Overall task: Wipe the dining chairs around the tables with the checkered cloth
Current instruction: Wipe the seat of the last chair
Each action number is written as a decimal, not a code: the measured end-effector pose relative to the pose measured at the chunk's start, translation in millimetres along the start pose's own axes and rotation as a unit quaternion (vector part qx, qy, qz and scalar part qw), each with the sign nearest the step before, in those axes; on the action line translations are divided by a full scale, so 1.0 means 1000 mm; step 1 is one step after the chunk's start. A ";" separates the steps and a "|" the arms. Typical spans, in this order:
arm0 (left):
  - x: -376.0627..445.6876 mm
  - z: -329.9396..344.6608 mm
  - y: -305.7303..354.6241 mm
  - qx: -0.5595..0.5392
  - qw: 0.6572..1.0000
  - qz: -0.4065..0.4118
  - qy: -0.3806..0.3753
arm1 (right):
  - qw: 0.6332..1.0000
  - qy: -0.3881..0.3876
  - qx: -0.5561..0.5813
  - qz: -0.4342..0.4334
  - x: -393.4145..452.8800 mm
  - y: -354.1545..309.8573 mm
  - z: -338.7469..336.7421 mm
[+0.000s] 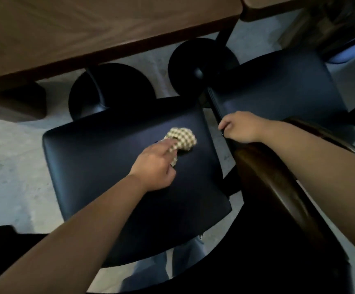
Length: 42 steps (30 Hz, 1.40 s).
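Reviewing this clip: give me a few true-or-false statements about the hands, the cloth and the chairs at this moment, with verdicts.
1. The left hand presses the checkered cloth on the dark chair seat. True.
2. The right hand holds a second cloth. False: it holds no cloth; its fingers curl at the edge of the neighbouring chair.
3. The cloth lies spread flat over the whole seat. False: it is bunched up, covering a small patch near the seat's far right part.
4. A wooden table stands beyond the chair. True.
5. The cloth rests on the table top. False: it is on the chair seat.
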<state>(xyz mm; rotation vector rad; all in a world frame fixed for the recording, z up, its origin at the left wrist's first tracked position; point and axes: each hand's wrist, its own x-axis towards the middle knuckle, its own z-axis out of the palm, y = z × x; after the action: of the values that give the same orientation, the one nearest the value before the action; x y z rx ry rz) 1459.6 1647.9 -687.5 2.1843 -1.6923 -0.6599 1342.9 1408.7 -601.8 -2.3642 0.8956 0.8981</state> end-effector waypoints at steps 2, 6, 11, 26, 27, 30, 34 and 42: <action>0.013 0.020 0.002 0.050 0.997 0.033 -0.057 | 0.997 0.004 0.069 0.031 0.008 0.015 0.004; 0.034 0.049 0.003 -0.033 0.997 -0.060 0.020 | 0.984 -0.013 0.174 0.034 0.020 0.025 0.015; 0.058 0.047 0.004 -0.242 0.938 -0.204 0.141 | 0.984 -0.028 0.176 0.021 0.024 0.022 0.018; 0.105 0.096 0.028 0.011 0.998 -0.060 0.024 | 0.995 -0.039 0.057 0.079 0.034 0.020 0.022; 0.102 0.101 0.030 0.027 0.998 -0.049 0.014 | 0.994 -0.044 0.062 0.083 0.034 0.020 0.022; 0.077 0.128 0.048 0.082 0.994 0.027 -0.062 | 0.992 -0.065 0.076 0.079 0.034 0.016 0.023; 0.026 0.161 0.082 0.044 0.996 0.066 -0.050 | 0.986 -0.110 0.110 0.069 0.029 0.009 0.023; -0.043 0.162 0.098 0.160 0.922 0.289 -0.200 | 0.981 -0.111 0.149 0.051 0.026 0.011 0.023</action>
<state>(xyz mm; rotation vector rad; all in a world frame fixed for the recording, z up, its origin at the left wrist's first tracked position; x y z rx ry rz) 1285.1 1670.4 -768.9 1.6355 -2.6664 -0.7273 1340.9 1404.4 -637.4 -1.9381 0.9889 0.9711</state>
